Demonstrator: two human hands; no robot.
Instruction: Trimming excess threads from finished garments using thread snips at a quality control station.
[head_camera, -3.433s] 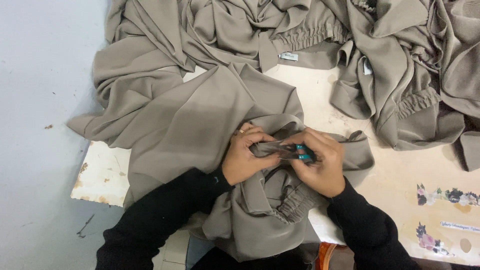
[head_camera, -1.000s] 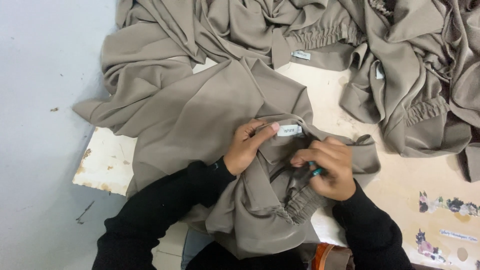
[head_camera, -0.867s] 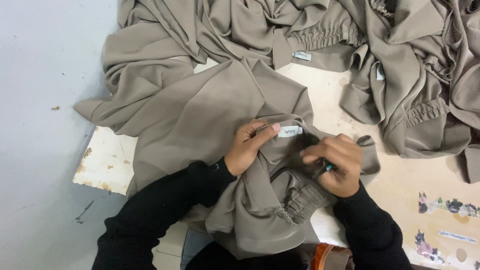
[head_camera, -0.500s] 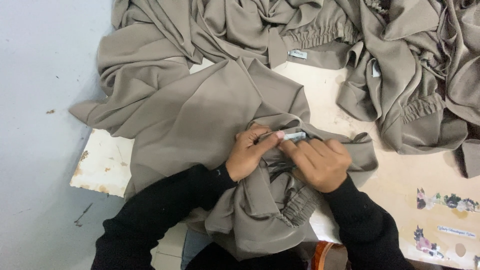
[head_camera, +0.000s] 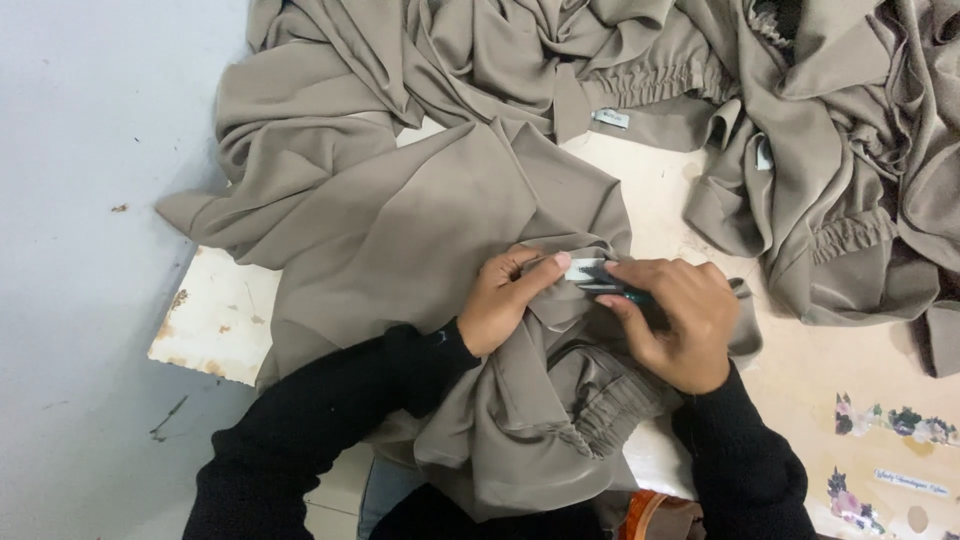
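On table (head_camera: 215, 320), hands pinching garment label (head_camera: 583, 270)

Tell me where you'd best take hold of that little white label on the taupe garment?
Pinch the white label by its free left end, coming from the left as the left hand does. It lies flat on the taupe garment, and the right hand with its teal-handled tool crowds the other side.

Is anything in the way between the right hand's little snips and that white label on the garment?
Nothing visible. The right hand holds the teal-handled snips with the tips right at the white label, which the left hand pins against the taupe garment. No fold covers the label.
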